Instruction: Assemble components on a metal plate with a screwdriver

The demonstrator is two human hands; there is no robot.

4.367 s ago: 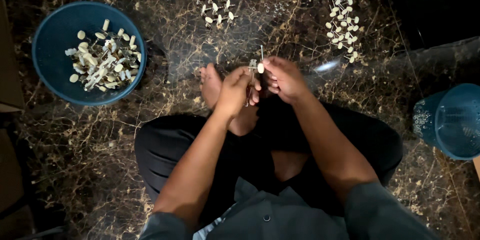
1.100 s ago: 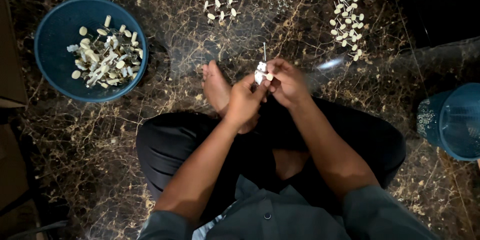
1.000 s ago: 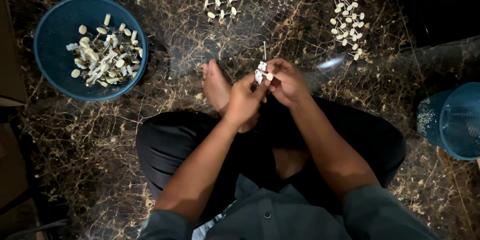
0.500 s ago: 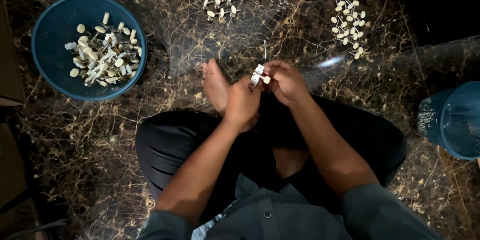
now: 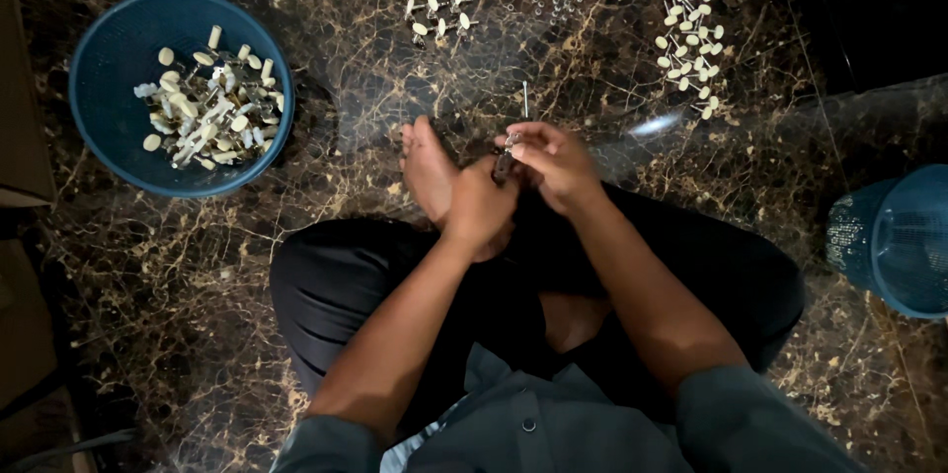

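Hands meet in the middle of the floor, just above the crossed legs of the seated person. The left hand (image 5: 479,211) is curled almost into a fist, and its fingertips pinch the lower end of a small dark metal part (image 5: 505,163). The right hand (image 5: 555,162) is bent around the top of the same part, with thumb and forefinger closed on it, so both hands hold this one piece between them. A thin metal pin (image 5: 524,100) stands up from the fingers, pointing to the far edge of the floor. A bare foot (image 5: 427,169) lies touching the left hand on its outer side.

Farther out, a blue basket (image 5: 107,58) stands near the far left corner of the dark marble floor (image 5: 197,335), and it holds a heap of cream-capped metal pieces (image 5: 207,108). A small group of the same cream-capped pieces (image 5: 434,5) lies near the far edge, ahead of the hands. Another, bigger group (image 5: 693,43) lies to the far right. A second blue basket (image 5: 904,241) sits at the right edge, only partly in view.
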